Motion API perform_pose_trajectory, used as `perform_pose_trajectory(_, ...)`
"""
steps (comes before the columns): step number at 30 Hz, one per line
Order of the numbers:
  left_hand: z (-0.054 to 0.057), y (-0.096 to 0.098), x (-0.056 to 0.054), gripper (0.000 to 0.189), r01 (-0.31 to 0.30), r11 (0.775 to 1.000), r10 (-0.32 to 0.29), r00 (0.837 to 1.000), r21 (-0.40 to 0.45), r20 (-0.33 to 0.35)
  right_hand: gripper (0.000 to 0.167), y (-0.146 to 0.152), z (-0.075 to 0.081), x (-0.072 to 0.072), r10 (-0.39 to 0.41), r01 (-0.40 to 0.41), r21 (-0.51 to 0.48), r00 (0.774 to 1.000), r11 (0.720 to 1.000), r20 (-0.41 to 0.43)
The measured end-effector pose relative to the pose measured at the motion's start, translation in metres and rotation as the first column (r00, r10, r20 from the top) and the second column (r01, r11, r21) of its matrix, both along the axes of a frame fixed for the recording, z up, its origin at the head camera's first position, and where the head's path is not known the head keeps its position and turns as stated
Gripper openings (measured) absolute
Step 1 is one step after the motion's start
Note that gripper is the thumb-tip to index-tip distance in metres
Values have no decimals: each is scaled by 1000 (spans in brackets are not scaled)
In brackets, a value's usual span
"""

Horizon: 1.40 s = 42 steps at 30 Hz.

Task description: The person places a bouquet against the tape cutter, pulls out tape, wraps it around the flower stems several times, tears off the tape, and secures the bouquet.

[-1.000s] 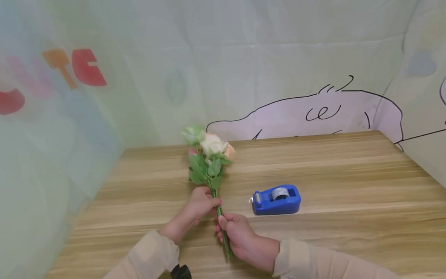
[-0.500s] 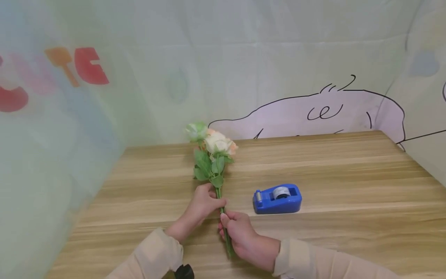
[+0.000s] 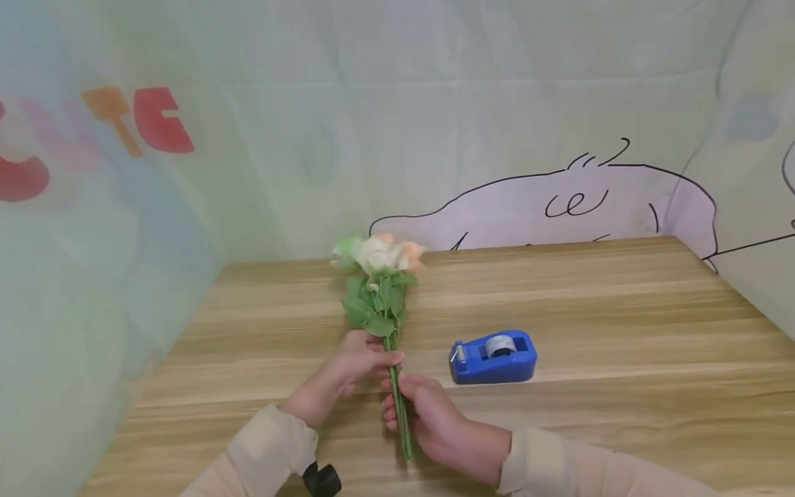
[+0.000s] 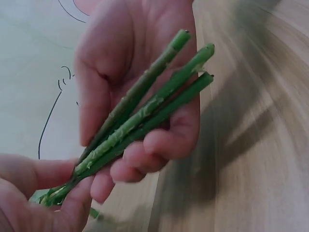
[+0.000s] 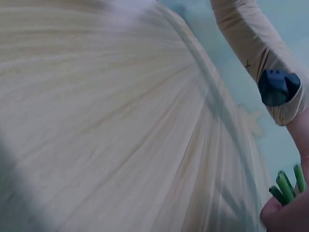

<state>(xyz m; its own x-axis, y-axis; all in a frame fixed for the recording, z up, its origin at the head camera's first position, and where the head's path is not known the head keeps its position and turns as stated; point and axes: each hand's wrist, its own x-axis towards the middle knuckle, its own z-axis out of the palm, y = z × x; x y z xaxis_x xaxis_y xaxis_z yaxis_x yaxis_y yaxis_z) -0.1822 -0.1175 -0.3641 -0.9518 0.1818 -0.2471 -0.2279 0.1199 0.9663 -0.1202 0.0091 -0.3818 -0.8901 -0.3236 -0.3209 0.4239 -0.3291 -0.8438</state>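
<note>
The left hand (image 3: 360, 360) pinches the stems (image 4: 145, 108), the right hand (image 3: 442, 422) curled round them lower down, blooms (image 3: 379, 255) toward the far edge of the table (image 3: 621, 297), wood separating the tape dispenser (image 3: 491, 370).

The bouquet (image 3: 384, 298) is stretching over the table (image 3: 590, 297), its blossoms (image 3: 377, 257) pointing toward the wall (image 3: 397, 124) behind and its stems (image 3: 401, 414) running toward the front. The leaves (image 3: 360, 307) are sitting between the blossoms and the left hand (image 3: 357, 360), which is holding the stems. The right hand (image 3: 437, 422) is holding them nearer their ends. Right of the bouquet, the tape dispenser (image 3: 475, 369) is standing on the table, a tape roll (image 3: 499, 344) sitting in it.
</note>
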Motion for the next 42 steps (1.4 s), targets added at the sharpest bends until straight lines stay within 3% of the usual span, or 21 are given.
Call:
perform_pose_trajectory(6,0,3,2,25,-21,1000,20,999,17,30,32,4,-1,-1,88,-88,-65,996,994,7)
perform_pose_trajectory(9,-2,3,3,25,-18,999,17,999,27,32,29,6,-2,-1,94,-94,-57,996,994,4)
perform_pose_trajectory(15,-3,-1,4,27,65,995,-67,997,78,24,25,7,-2,-3,60,-58,-75,998,996,26)
perform_pose_trajectory(20,-1,-4,3,31,97,990,-102,994,102,41,26,7,0,-3,33,-30,-88,999,996,37)
perform_pose_trajectory(25,-3,-7,4,28,157,988,-157,987,5,-25,30,4,0,0,5,-2,-87,999,996,41)
perform_pose_trajectory(29,-2,-2,5,22,111,987,-117,992,-118,-48,34,4,0,0,-15,18,-74,999,997,41)
perform_pose_trajectory(32,-1,3,6,21,57,985,-67,996,-163,-54,34,4,0,1,-25,27,-57,999,998,36)
perform_pose_trajectory(42,0,8,9,28,-12,996,7,999,-93,-53,33,8,-2,3,-42,42,-1,999,999,1)
